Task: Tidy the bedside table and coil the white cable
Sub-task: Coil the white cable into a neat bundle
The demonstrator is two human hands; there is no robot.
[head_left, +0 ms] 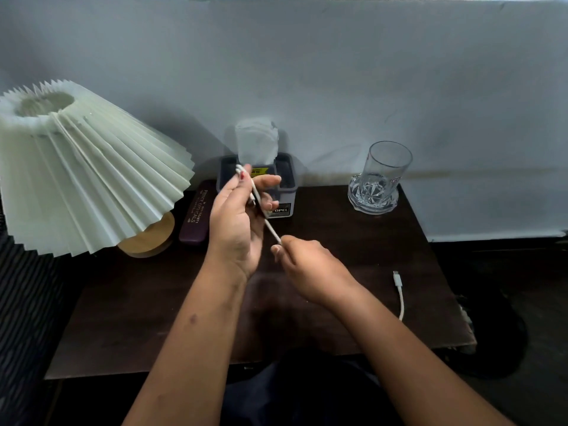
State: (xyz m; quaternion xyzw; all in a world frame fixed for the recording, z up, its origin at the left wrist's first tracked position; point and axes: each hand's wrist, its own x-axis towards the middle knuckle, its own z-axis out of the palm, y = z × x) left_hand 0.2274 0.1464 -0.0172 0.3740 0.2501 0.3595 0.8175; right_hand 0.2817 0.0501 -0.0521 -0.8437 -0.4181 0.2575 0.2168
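The white cable (272,230) is held in the air above the dark bedside table (129,302), folded into a short bundle of strands. My left hand (238,219) grips the upper part of the bundle, with a loop sticking out past its thumb. My right hand (307,265) pinches the lower end between thumb and fingers, palm down. The cable's free end with its plug (397,279) lies flat on the table at the right and runs under my right forearm.
A pleated white lamp shade (89,167) leans over a wooden base (150,238) at the left. A purple glasses case (195,216) lies beside it. A tissue box (285,186) stands at the back, a drinking glass (385,167) on a glass coaster at back right.
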